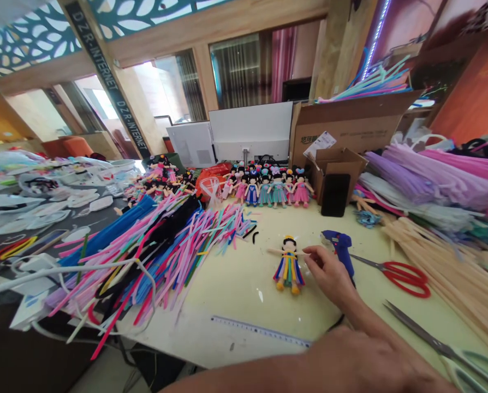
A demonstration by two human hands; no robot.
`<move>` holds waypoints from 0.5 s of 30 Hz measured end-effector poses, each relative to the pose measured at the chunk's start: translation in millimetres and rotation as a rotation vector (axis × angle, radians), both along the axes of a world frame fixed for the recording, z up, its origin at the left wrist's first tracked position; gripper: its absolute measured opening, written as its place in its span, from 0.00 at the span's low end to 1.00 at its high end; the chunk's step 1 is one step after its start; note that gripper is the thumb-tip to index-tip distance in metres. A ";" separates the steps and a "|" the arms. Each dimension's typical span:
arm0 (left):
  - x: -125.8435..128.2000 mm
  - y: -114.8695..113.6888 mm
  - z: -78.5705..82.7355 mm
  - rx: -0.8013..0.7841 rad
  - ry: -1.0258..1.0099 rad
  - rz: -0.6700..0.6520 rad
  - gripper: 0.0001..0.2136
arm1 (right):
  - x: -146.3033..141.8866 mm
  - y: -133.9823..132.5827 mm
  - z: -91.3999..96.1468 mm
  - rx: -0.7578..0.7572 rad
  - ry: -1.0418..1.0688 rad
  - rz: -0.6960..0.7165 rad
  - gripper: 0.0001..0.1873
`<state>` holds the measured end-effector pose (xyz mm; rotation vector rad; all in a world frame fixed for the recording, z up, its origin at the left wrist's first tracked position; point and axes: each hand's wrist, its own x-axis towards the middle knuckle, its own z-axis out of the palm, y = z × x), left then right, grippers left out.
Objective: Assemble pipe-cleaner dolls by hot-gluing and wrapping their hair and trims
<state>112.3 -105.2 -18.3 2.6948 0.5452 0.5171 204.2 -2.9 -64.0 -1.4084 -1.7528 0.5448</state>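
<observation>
A small doll of fuzzy pipe cleaners [290,267], with a yellow headband, a striped skirt and yellow feet, is face up on the pale yellow tabletop. My right hand [328,270] reaches in from the lower right, its fingertips pinched at the end of one outstretched doll arm. Just beyond that hand is a blue glue gun [341,244]. A blurred bare arm, seemingly with my left hand [346,355], crosses the bottom edge; its fingers cannot be made out. Red-handled scissors [405,275] rest right of the glue gun.
Near the front lies a ruler [256,329]; larger scissors [436,344] are at lower right. Loose pipe cleaners [166,245] cover the left, beige bundles [444,273] the right. Finished dolls [271,188] stand behind, beside a phone [334,195] leaning on a cardboard box [342,158].
</observation>
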 end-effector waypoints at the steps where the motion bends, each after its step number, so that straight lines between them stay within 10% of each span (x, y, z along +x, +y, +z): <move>1: -10.5 6.8 6.7 -0.029 -0.009 0.048 0.16 | 0.3 -0.2 0.6 0.001 0.000 -0.003 0.14; 10: -191.7 92.9 25.5 -0.061 0.064 1.158 0.11 | -0.9 -3.8 7.8 -0.032 0.040 0.012 0.13; 15: -237.2 104.2 18.8 -0.035 0.131 1.311 0.12 | -4.4 -6.9 8.3 -0.044 0.041 0.035 0.14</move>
